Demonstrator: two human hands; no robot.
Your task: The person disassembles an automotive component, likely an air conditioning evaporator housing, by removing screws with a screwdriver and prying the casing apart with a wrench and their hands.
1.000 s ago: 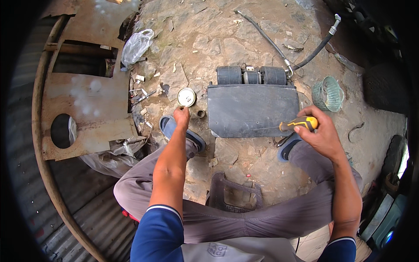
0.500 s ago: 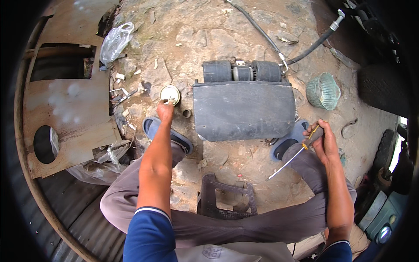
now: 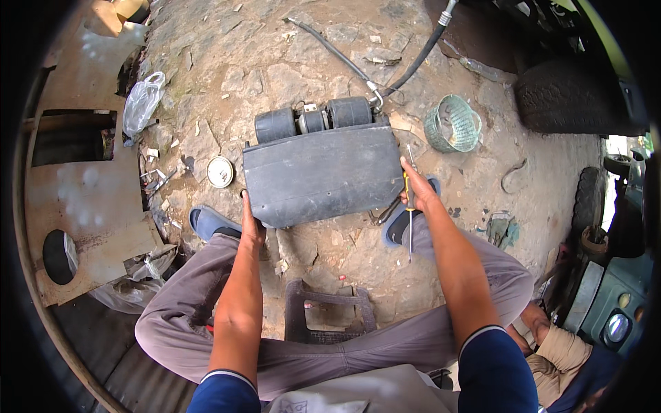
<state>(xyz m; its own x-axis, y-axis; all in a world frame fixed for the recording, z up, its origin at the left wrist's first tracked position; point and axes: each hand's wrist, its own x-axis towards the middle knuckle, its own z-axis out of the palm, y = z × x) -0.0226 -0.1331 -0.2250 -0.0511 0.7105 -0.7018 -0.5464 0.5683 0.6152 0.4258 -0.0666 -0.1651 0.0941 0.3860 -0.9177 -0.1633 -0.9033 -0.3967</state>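
A black blower unit (image 3: pixel 320 172) lies in front of me, two round drums and a motor along its far side. At its left near corner is my left hand (image 3: pixel 252 224), gripping the edge; the thumb lies up the side and the other fingers are hidden under it. My right hand (image 3: pixel 418 193) is at the unit's right side, closed round a screwdriver (image 3: pixel 409 196) with a yellow and dark handle. The long shaft points back toward me, and a thin pale end sticks out beyond the fingers. Left of the unit lies a round tin (image 3: pixel 220 171).
Hoses (image 3: pixel 413 65) run from the unit's far right corner. A green basket (image 3: pixel 451 124) stands to the right, near a tyre (image 3: pixel 564 100). Close to me is a dark plastic stool (image 3: pixel 296 310). A rusty metal panel (image 3: pixel 89 186) lies left; another person's leg (image 3: pixel 533 320) shows lower right.
My left hand has left the tin and taken the unit's left edge. The right hand has moved forward to its right side with the screwdriver. The view has shifted, and the unit appears slightly turned.
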